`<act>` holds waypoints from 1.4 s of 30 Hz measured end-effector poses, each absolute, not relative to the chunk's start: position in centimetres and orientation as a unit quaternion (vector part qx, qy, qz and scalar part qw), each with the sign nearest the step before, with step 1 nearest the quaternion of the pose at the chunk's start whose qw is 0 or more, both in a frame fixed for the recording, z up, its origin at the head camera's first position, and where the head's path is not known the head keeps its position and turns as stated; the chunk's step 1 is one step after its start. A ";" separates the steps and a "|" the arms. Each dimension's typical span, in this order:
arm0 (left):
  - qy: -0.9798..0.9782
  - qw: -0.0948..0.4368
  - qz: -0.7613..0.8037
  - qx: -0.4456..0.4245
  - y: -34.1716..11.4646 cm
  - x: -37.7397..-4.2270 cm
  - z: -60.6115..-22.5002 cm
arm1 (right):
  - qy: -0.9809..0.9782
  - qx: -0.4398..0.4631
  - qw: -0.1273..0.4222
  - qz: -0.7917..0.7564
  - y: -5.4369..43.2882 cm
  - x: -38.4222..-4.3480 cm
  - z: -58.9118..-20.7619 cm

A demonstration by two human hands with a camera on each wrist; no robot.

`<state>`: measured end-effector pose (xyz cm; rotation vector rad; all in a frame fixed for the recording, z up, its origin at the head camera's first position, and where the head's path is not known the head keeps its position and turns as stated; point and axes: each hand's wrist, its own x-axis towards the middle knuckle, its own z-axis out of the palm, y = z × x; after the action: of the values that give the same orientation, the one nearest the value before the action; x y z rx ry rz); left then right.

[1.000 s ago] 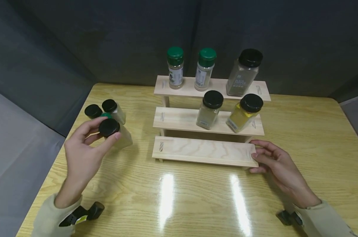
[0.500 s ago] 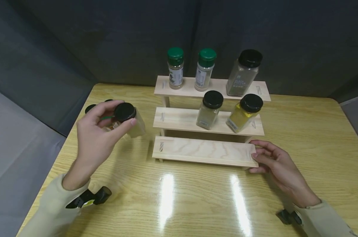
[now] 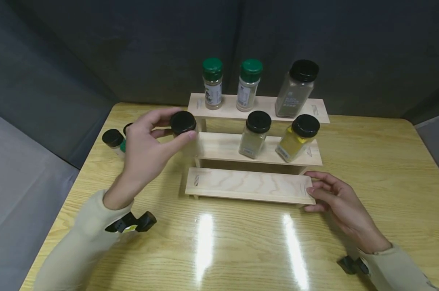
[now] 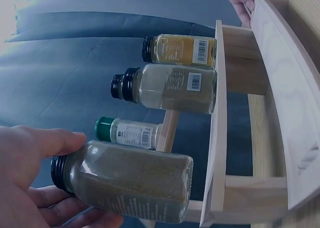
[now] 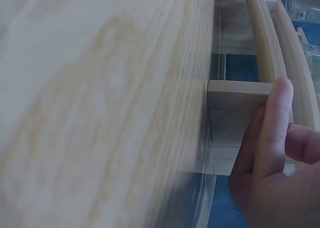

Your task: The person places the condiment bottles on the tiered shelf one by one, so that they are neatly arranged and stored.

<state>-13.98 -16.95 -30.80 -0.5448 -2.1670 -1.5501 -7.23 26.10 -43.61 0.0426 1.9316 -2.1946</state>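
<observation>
Left hand [image 3: 146,145]: clamped on a black-capped jar [image 4: 132,180], thumb on one side and fingers on the other, close to the cap; we see grey-brown powder through its clear wall.
Jar in that grip: cap upward, overlapping the left end of the middle shelf [image 3: 219,147] in the head view; in the left wrist view we see a gap between its base and the shelf's board.
Right hand [image 3: 337,202]: holding the right end of the lowest shelf [image 3: 248,185], thumb on the board and fingers round its end.
Both hands: well apart, one at each side of the three-step wooden rack [image 3: 202,124].
Middle step: we count two standing jars, a grey-green one [image 3: 253,141] near the centre and a yellow one [image 3: 293,144] to its right.
Top shelf [image 3: 268,106]: from left to right, a green-capped bottle [image 3: 213,93], a second green-capped bottle [image 3: 245,93] and a tall black pepper jar [image 3: 295,95].
Left of the rack: we see a small black-capped container [image 3: 113,138] on the wood-grain table [image 3: 248,242], with a green cap [image 3: 122,146] just beside it; the left hand hides much of this group.
Backdrop: dark cloth [image 3: 161,52] behind the table.
</observation>
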 end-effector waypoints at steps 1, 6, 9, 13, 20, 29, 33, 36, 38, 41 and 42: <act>-0.781 0.207 -0.556 -0.195 -16.7 -14.1 -30.7 | 0.657 0.013 0.109 -0.746 26.1 -7.2 -43.6; -0.789 0.188 -0.557 -0.178 -15.7 -14.7 -30.5 | 0.652 0.008 0.111 -0.750 26.1 -7.3 -43.8; -0.791 0.177 -0.560 -0.174 -15.2 -15.1 -30.4 | 0.649 0.005 0.112 -0.753 26.2 -7.3 -43.8; -0.796 0.162 -0.559 -0.166 -14.7 -15.4 -30.5 | 0.650 0.001 0.110 -0.752 26.1 -7.3 -43.9; -0.802 0.152 -0.554 -0.163 -14.1 -15.9 -30.9 | 0.651 -0.002 0.112 -0.751 26.1 -7.4 -43.9; -0.796 0.149 -0.562 -0.168 -13.3 -16.1 -31.0 | 0.648 -0.002 0.114 -0.753 26.2 -7.3 -43.9; -0.796 0.147 -0.563 -0.165 -13.0 -16.2 -31.0 | 0.645 0.000 0.113 -0.756 26.2 -7.3 -43.9; -0.796 0.145 -0.564 -0.164 -12.9 -16.2 -31.1 | 0.644 0.001 0.111 -0.757 26.1 -7.4 -43.9; -0.797 0.145 -0.562 -0.167 -12.9 -16.3 -31.2 | 0.645 0.001 0.111 -0.756 26.1 -7.4 -43.9; -0.797 0.143 -0.562 -0.172 -12.9 -16.4 -31.2 | 0.646 0.003 0.110 -0.756 26.1 -7.4 -43.9; -0.796 0.141 -0.562 -0.174 -12.9 -16.4 -31.3 | 0.645 0.004 0.109 -0.756 26.1 -7.4 -43.9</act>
<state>-16.37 -12.86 -31.27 -0.5030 -2.2988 -1.6217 -7.35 26.10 -43.86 0.0103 1.8973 -2.2225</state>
